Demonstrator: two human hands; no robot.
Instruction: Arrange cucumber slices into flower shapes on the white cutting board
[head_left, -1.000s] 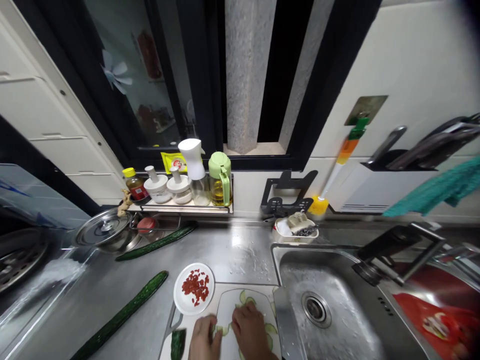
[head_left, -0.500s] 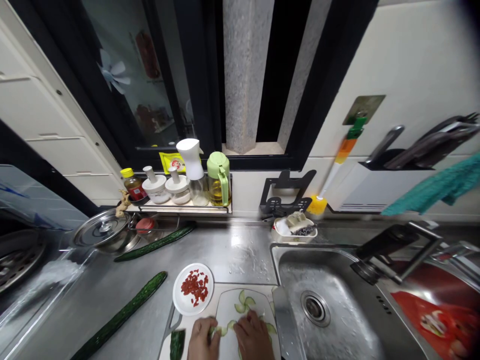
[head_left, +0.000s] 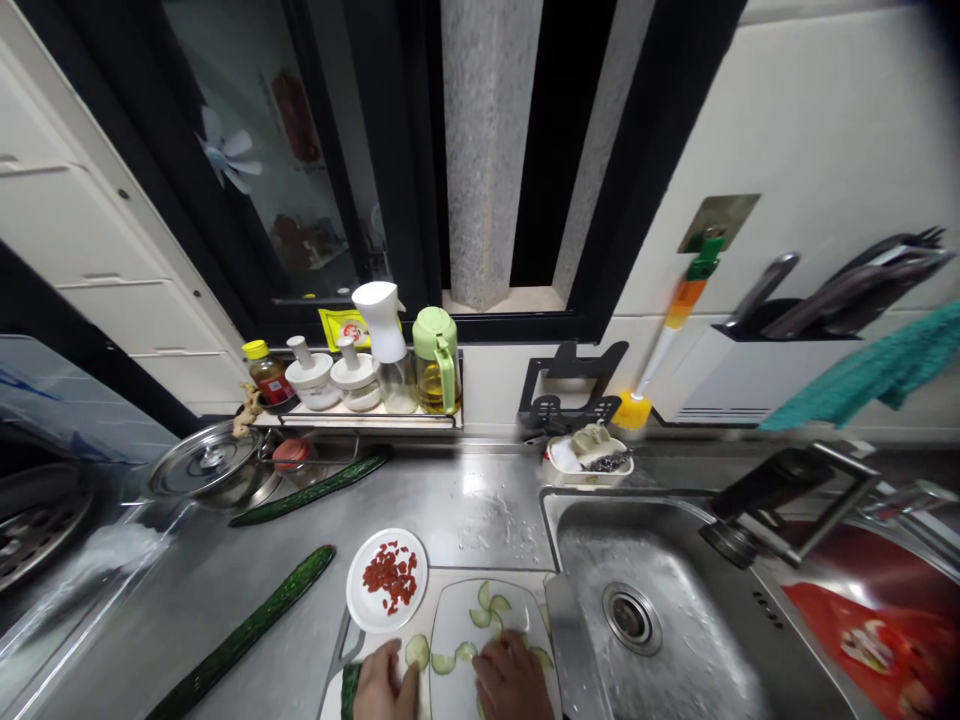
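Observation:
My left hand (head_left: 384, 684) is over the cutting board (head_left: 441, 577), thumb and fingers apart, beside a round cucumber slice (head_left: 417, 652). Partly behind that hand lies a dark green cucumber piece (head_left: 349, 690). My right hand (head_left: 513, 680) rests on the white rectangular plate (head_left: 450, 615), its fingers bent and slightly spread, fingertips down beside the slices. Thin cucumber slices (head_left: 480, 617) form a curved pattern at the plate's far end, and more cucumber slices (head_left: 444, 663) lie at its left edge. A knife blade (head_left: 571, 640) lies along the board's right side.
A round white dish (head_left: 367, 608) of red dried berries (head_left: 390, 574) overlaps the board's corner. Two whole cucumbers, one nearer (head_left: 255, 625) and one farther (head_left: 315, 490), lie left. The sink (head_left: 667, 560) is right. A seasoning rack (head_left: 375, 421) stands behind.
My left hand has moved left off the plate's edge, uncovering slices there and the round slice on the board. It now covers part of the cucumber piece. My right hand has shifted slightly.

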